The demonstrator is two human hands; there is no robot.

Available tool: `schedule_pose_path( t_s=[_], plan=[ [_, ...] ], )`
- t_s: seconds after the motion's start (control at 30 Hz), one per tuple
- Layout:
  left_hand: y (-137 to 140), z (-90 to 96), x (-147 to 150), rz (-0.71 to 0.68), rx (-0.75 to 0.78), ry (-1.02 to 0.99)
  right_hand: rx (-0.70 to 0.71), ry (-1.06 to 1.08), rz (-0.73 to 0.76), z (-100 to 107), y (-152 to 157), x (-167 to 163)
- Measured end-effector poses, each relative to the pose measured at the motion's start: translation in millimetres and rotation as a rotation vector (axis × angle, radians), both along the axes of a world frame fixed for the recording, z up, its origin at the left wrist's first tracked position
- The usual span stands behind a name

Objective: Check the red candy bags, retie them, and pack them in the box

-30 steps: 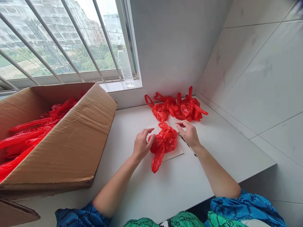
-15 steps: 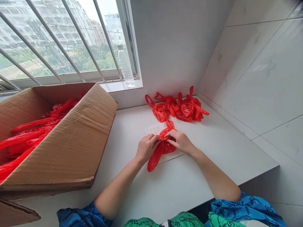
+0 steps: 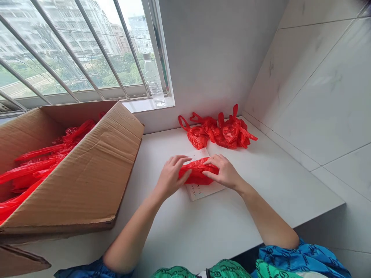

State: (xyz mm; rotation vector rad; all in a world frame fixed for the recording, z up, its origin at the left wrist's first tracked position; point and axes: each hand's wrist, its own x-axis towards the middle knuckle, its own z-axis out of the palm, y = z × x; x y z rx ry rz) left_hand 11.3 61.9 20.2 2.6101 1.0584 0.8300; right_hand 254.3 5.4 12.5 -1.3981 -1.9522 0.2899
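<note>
A red plastic bag (image 3: 198, 172) lies crosswise between my hands, above a sheet of printed white paper (image 3: 203, 191). My left hand (image 3: 171, 174) curls its fingers and thumb around the left end of the bag. At the right end, my right hand (image 3: 225, 173) grips the bag between thumb and fingers. Whatever the bag contains is hidden by the crumpled plastic. Just behind the paper, several knotted red plastic bags (image 3: 230, 131) sit in a cluster against the wall.
To the left stands a large open cardboard box (image 3: 84, 177) with many red plastic bags (image 3: 43, 162) inside. A clear bottle (image 3: 154, 83) is on the window sill by the barred window. The white table (image 3: 165, 231) meets a tiled wall (image 3: 324, 92) on the right.
The bag's long handles no longer stretch toward and away from me; the bag now lies sideways. My hands have moved apart, from its middle to its two ends.
</note>
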Motion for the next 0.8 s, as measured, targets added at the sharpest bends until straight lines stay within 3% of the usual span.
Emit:
schedule_pose_path(
  t_s=[0.07,0.13,0.2,0.33,0.4,0.47,0.57,0.63,0.7,0.8],
  plan=[
    [-5.7,-4.0,10.4,-0.096,0.029,0.09,0.003,-0.009,0.015,-2.5,-0.3,-9.5],
    [-5.7,-6.7,14.1,-0.08,0.014,0.082,-0.019,0.039,-0.001,-3.7,0.0,-12.1],
    [-0.9,-5.3,10.7,-0.017,-0.033,-0.056,-0.035,0.19,-0.081,-3.1,0.9,-7.8],
    [12.8,6.4,-5.4,0.141,-0.105,-0.515,0.024,0.646,-0.282,0.5,3.8,7.1],
    [15.5,12.7,-11.1,0.173,-0.19,-0.703,0.029,0.794,-0.283,2.9,3.8,8.8],
    [12.4,19.3,-13.4,0.112,-0.319,-0.77,0.004,0.866,-0.233,6.6,2.0,5.3],
    [-0.8,34.0,-14.3,-0.045,-0.436,-0.66,-0.042,0.861,-0.135,15.2,-1.5,0.3],
    [-11.0,48.1,-16.7,-0.134,-0.409,-0.555,-0.013,0.814,-0.144,23.3,-3.8,3.7],
    [-19.5,63.9,-21.7,-0.21,-0.344,-0.478,0.1,0.774,-0.222,34.1,-8.0,11.6],
    [-29.4,84.4,-29.5,-0.307,-0.308,-0.382,0.391,0.729,-0.332,55.1,-23.6,17.9]
  ],
)
